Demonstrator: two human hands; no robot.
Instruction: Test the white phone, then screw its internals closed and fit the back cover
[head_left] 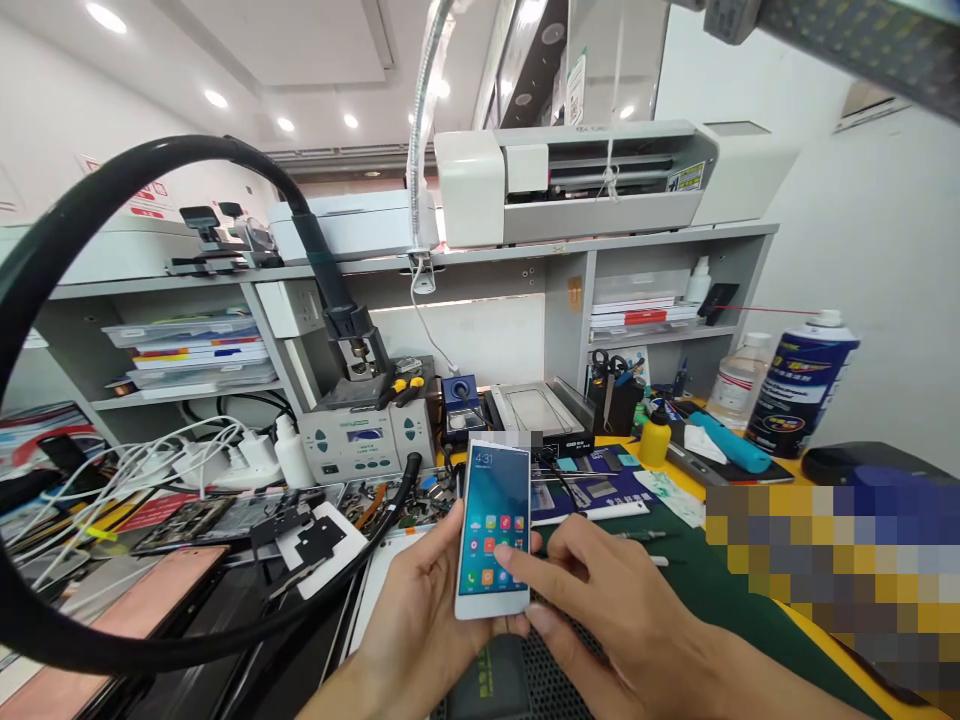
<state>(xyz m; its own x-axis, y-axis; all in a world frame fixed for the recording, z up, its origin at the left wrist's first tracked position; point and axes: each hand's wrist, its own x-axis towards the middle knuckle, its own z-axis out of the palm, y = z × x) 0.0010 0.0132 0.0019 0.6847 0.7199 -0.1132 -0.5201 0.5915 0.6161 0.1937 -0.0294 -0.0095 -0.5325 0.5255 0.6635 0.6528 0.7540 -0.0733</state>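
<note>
A white smartphone [491,500] with its screen lit stands tilted toward me at the middle of the view, showing a clock and rows of app icons. My left hand [424,600] grips it from the left and from beneath, its thumb along the left edge. The index finger of my right hand [615,600] is stretched to the lower part of the screen, over the icons. That hand's other fingers are curled, and its thumb is by the phone's lower right corner. Below the phone lies a dark box or pad with yellow-green lettering [491,675].
A black hose [187,150] loops across the left side from a rework station [360,440]. Phone parts and cables [217,450] crowd the left bench. On the right stand a yellow bottle [655,438], a spray can [802,385] and a turquoise tool [727,440]. A green mat [750,610] covers the bench.
</note>
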